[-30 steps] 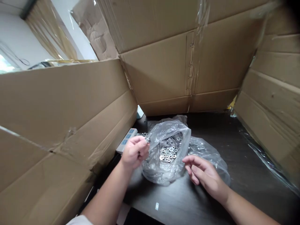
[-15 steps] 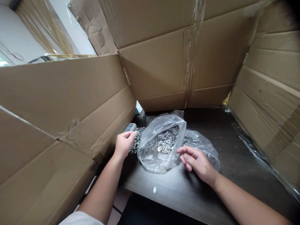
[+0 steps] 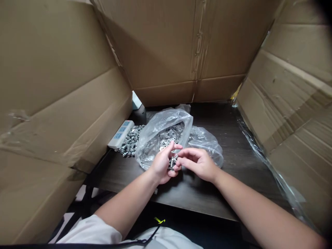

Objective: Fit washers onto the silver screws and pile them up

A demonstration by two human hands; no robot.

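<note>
Several metal bolts [image 3: 172, 163] lie in the cupped palm of my left hand [image 3: 161, 166], its fingers curled around them. My right hand [image 3: 201, 164] meets it from the right, thumb and fingertips pinched at a bolt at the edge of the palm. Both hands are over the near side of an open clear plastic bag [image 3: 164, 119]. Inside the bag are washers and nuts [image 3: 166, 141], partly hidden by my left hand. A heap of loose bolts [image 3: 130, 141] lies left of the bag.
A white power strip [image 3: 120, 135] stands beside the bolt heap, along the left cardboard wall [image 3: 103, 93]. Another clear plastic bag [image 3: 207, 140] lies to the right on the dark table [image 3: 238, 169]. Cardboard also closes off the back and right. The table's front edge is near me.
My left hand has moved from the bolt heap to in front of the bag and now shows bolts in its palm. My right hand has come in to meet it. The view has shifted.
</note>
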